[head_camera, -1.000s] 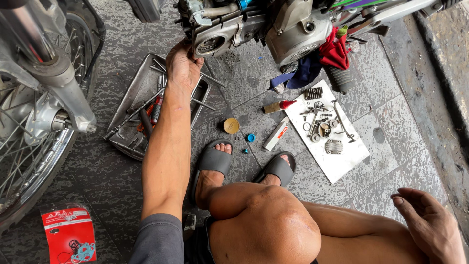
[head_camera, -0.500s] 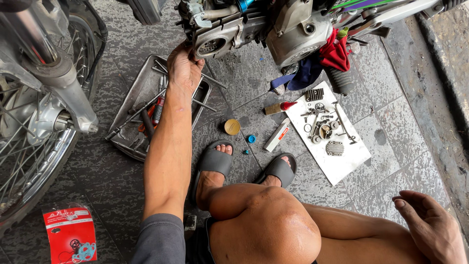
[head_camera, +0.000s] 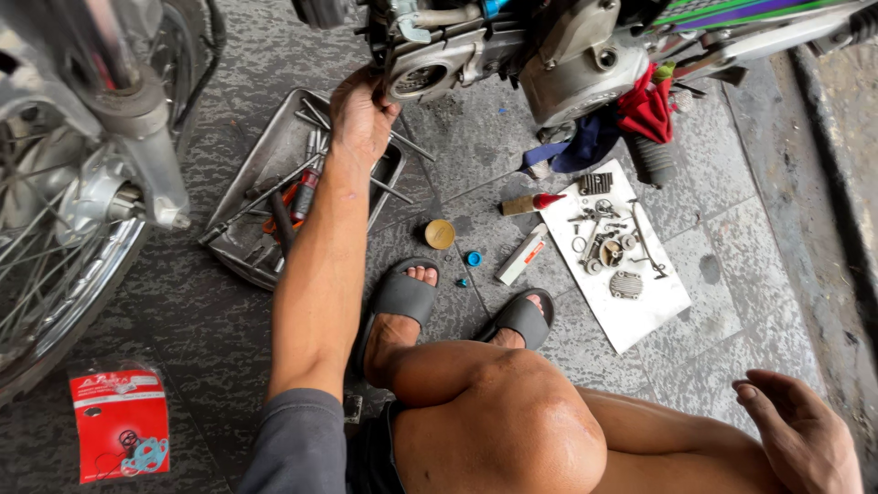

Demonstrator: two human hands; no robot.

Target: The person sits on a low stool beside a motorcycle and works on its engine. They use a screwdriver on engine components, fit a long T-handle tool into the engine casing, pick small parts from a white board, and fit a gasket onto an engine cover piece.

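Observation:
My left hand (head_camera: 361, 114) reaches forward over the metal tool tray (head_camera: 240, 240), its fingers curled against the left edge of the motorcycle engine's side cover (head_camera: 421, 69). What the fingers hold, if anything, is hidden. My right hand (head_camera: 805, 430) rests loosely open on my right leg at the lower right, holding nothing. The engine (head_camera: 567, 64) hangs under the bike frame at the top. I squat in grey sandals (head_camera: 402, 297).
A white sheet (head_camera: 640, 316) carries several small engine parts. A tube with a red cap (head_camera: 530, 203), a round yellow lid (head_camera: 440, 234), a white tube (head_camera: 521, 258) lie on the paving. A front wheel (head_camera: 64, 238) stands left; a red gasket packet (head_camera: 119, 423) lies below it.
My left hand has shifted slightly up to the engine cover's edge. My right hand stays on my leg.

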